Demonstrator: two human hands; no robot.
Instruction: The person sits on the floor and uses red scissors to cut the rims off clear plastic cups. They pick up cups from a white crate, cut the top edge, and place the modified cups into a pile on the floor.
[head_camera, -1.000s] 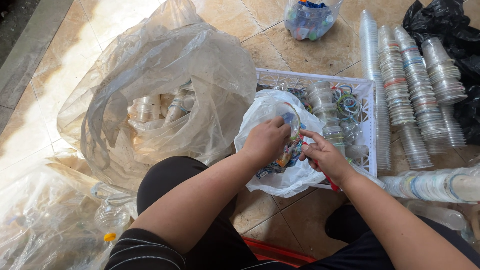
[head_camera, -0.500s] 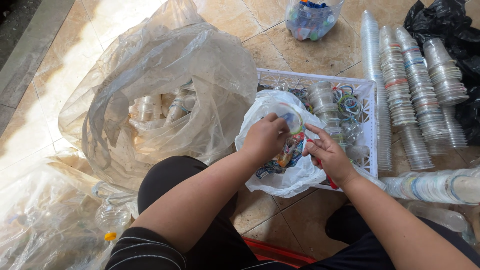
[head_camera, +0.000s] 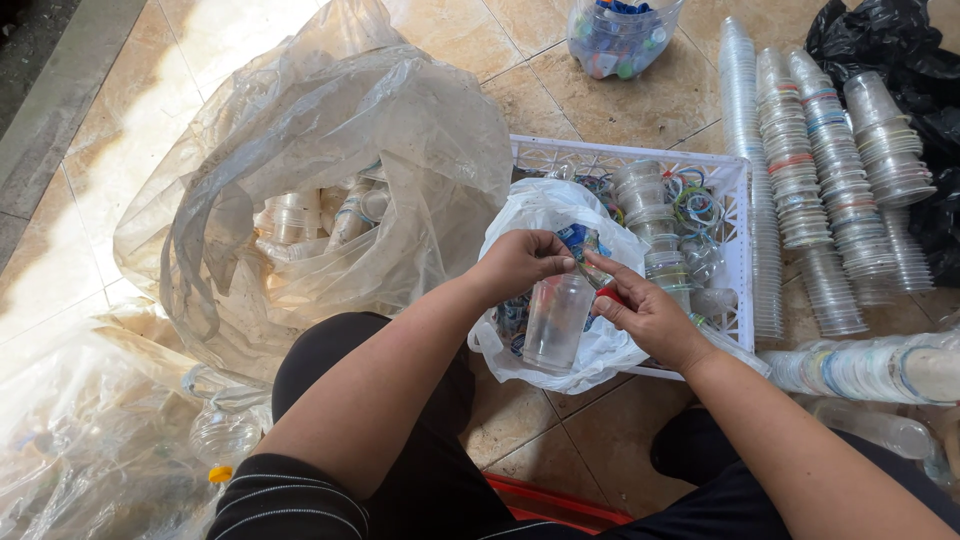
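The left hand (head_camera: 520, 265) pinches the rim of a clear plastic cup (head_camera: 556, 322) w/ thumb and fingers closed on its top edge; the cup hangs upright just over a white plastic bag (head_camera: 560, 215). The right hand (head_camera: 645, 315) is curled at the cup's right rim, fingertips touching it, and grips something small and red; can't tell what. The bag sits at the near left corner of a white plastic crate (head_camera: 735, 250) holding cups and coloured rings. Left of the crate is a big clear plastic sack (head_camera: 400, 130) w/ more cups inside. Far right, rows of stacked clear cups (head_camera: 830, 160) lie on the tan tiled floor (head_camera: 640, 110), beside a black bag (head_camera: 940, 60).
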